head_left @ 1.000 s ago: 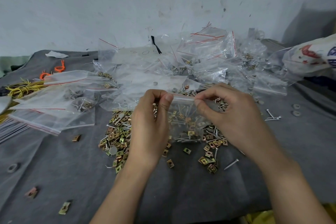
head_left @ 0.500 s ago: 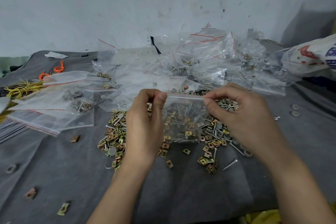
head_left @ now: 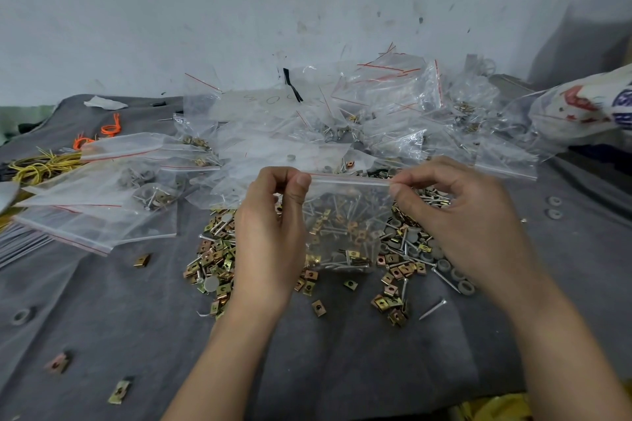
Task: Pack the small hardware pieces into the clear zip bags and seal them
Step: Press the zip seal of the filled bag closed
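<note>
One clear zip bag (head_left: 345, 225), centre frame, brass clips and screws settled at its bottom. I see my left hand (head_left: 270, 236) pinching the top strip's left end and my right hand (head_left: 468, 219) pinching its right end; bag hangs between both grips, above the loose hardware pile (head_left: 215, 260) on grey cloth (head_left: 102, 318)

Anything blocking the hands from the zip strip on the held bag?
Nothing visible. The left hand and right hand already pinch the zip strip of the clear zip bag, one at each end; the span between them is bare.
</note>
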`<control>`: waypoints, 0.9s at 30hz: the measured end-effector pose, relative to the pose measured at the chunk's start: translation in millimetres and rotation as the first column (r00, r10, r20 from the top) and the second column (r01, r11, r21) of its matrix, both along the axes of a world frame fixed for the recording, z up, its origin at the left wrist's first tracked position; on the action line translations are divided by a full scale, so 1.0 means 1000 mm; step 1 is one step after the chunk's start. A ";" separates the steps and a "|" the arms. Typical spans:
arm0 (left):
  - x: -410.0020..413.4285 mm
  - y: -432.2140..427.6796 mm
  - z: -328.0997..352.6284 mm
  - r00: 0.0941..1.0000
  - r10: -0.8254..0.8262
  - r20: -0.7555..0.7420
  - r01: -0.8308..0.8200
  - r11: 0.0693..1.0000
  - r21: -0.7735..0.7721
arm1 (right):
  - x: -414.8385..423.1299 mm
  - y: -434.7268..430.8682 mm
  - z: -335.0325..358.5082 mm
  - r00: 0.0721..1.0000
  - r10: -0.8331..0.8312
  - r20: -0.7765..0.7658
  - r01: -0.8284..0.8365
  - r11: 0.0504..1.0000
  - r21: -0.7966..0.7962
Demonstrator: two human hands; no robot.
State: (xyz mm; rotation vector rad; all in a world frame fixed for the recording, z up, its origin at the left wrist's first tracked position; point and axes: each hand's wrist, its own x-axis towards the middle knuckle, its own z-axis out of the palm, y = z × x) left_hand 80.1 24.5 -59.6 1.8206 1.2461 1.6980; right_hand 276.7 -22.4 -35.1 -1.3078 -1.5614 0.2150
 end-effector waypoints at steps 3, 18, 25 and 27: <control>0.000 0.000 0.000 1.000 -0.004 0.003 0.004 1.000 -0.002 | 0.002 0.001 -0.003 0.999 0.015 -0.036 -0.016 1.000 -0.027; 0.004 -0.004 0.007 0.868 -0.393 0.303 0.468 0.852 -0.234 | -0.016 0.011 -0.013 0.964 0.141 -0.226 -0.162 0.983 -0.081; 0.006 0.001 0.005 0.808 -0.470 0.356 0.556 0.808 -0.194 | -0.029 0.013 -0.016 0.937 0.156 -0.312 -0.188 0.980 -0.073; 0.007 0.000 0.005 0.802 -0.496 0.334 0.569 0.805 -0.170 | -0.034 0.015 -0.017 0.920 0.163 -0.355 -0.199 0.978 -0.067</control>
